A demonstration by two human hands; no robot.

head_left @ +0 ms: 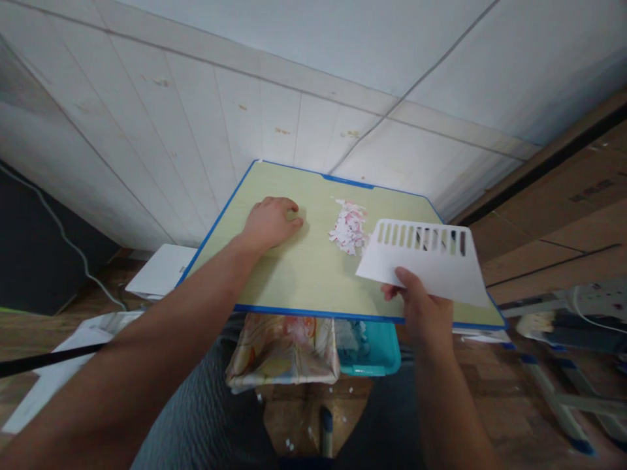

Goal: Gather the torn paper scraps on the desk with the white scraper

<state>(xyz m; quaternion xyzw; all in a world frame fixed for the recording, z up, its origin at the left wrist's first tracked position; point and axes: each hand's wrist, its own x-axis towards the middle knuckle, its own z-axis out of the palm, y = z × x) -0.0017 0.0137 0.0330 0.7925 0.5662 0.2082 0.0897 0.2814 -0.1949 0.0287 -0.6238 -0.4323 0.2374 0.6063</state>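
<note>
My right hand (416,301) grips a white sheet (431,269) by its near edge, thumb on top. A row of slots runs along the sheet's far edge, and green tabletop and dark shapes show through them. Whether the sheet is paper or plastic, I cannot tell. Just left of the sheet, a small heap of torn paper scraps (349,227), white with pink and red marks, lies on the table. My left hand (275,222) rests on the left half of the tabletop, loosely curled, thumb and forefinger apart, with nothing in it.
The pale green table (304,274) has a blue rim and stands near a white panelled wall (274,104). Below its front edge are a patterned cloth-lined container (294,369) and a teal basket (385,349). Cardboard boxes (553,215) stand at right. Scraps dot the floor.
</note>
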